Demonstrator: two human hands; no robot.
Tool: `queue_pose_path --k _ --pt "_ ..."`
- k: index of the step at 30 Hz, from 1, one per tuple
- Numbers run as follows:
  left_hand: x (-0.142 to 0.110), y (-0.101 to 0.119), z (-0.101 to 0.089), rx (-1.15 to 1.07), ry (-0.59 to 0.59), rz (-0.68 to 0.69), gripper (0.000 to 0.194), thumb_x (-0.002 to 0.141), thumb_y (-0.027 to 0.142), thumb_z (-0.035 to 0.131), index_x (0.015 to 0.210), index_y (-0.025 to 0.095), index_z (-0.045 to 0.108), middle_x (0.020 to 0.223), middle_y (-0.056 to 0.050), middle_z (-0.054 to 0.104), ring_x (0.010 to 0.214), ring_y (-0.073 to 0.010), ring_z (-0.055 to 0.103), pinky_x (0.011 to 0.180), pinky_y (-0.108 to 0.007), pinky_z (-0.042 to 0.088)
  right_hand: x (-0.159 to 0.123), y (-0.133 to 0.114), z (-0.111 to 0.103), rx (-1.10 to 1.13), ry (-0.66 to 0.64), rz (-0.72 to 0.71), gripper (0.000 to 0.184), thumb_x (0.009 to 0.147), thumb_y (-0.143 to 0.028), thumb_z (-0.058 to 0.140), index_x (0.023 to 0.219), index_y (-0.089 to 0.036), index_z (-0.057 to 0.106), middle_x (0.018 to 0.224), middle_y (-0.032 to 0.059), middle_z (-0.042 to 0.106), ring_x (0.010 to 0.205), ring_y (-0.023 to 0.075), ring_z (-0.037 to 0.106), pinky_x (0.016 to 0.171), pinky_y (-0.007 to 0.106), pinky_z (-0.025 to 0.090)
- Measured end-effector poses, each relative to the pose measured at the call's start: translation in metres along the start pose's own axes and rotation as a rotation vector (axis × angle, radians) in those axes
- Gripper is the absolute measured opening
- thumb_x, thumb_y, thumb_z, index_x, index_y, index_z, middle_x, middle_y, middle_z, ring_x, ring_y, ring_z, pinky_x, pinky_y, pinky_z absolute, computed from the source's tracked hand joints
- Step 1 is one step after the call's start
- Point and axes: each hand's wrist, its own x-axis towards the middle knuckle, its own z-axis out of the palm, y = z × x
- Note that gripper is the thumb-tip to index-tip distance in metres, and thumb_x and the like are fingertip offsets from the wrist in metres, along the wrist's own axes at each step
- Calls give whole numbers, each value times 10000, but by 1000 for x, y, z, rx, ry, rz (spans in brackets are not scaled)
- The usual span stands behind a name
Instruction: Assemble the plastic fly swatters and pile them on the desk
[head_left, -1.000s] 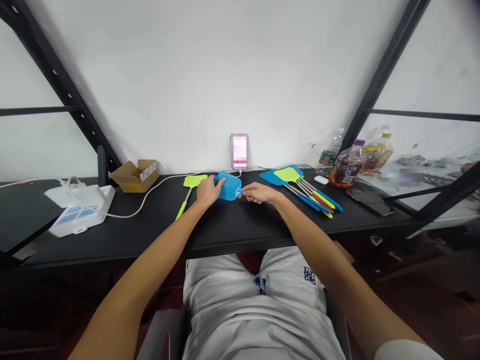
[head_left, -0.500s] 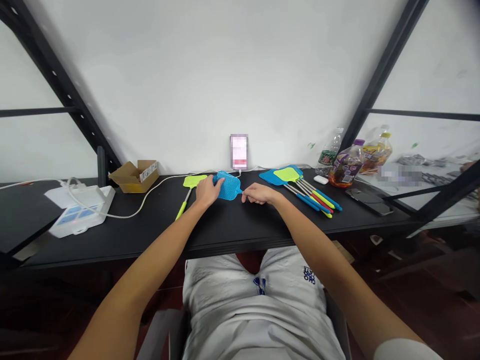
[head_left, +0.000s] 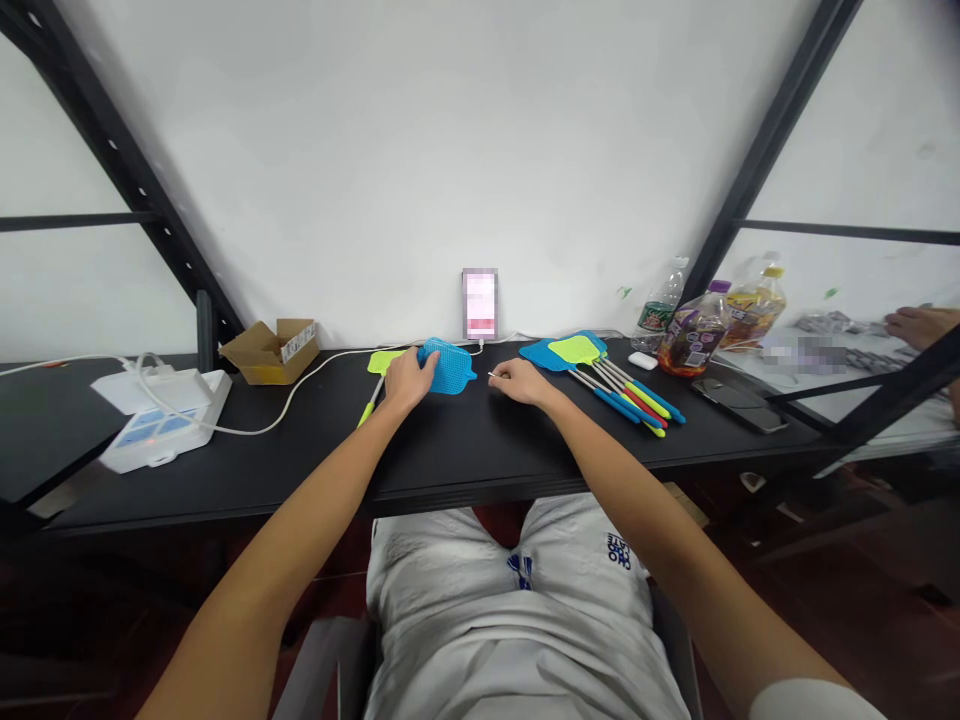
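My left hand (head_left: 409, 380) is closed on the left edge of a blue perforated fly swatter head (head_left: 450, 368), its short neck pointing right. A darker blue part shows by the thumb; I cannot make out what it is. My right hand (head_left: 517, 382) is closed in a pinch, a little to the right of the neck and apart from it. The pale tip of a thin rod (head_left: 492, 375) pokes out from its fingers; the remainder is hidden. Partly behind my left hand lies a yellow-green fly swatter (head_left: 383, 361) with a yellow-green handle.
On the right lies a pile of fly swatters (head_left: 576, 349) with blue, red and yellow-green grips. Bottles (head_left: 696, 328), a white case (head_left: 643, 360) and a dark phone (head_left: 739, 403) stand or lie beyond. Leftward are an open carton (head_left: 271, 358) and a white cabled device (head_left: 165, 420).
My right hand has come away from the swatter head's neck, and a gap with a thin rod tip now shows. The head has shifted slightly left and up.
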Motion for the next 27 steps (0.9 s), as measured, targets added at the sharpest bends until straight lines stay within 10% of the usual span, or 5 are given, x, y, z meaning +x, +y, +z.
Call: queue_pose_path --k 5,27 --pt "0 0 3 10 -18 11 428 936 561 431 914 183 629 918 -129 706 902 -293 647 707 -336 384 2 2 0 19 108 77 503 866 -572 511 586 -171 628 554 10 569 565 133 510 579 268 331" --pt "1 -2 4 1 -21 22 430 930 576 427 884 195 620 875 -116 694 866 -276 637 695 -324 384 5 1 -1 -8 146 210 321 785 -356 528 527 -180 603 506 21 519 558 147 498 567 280 342"
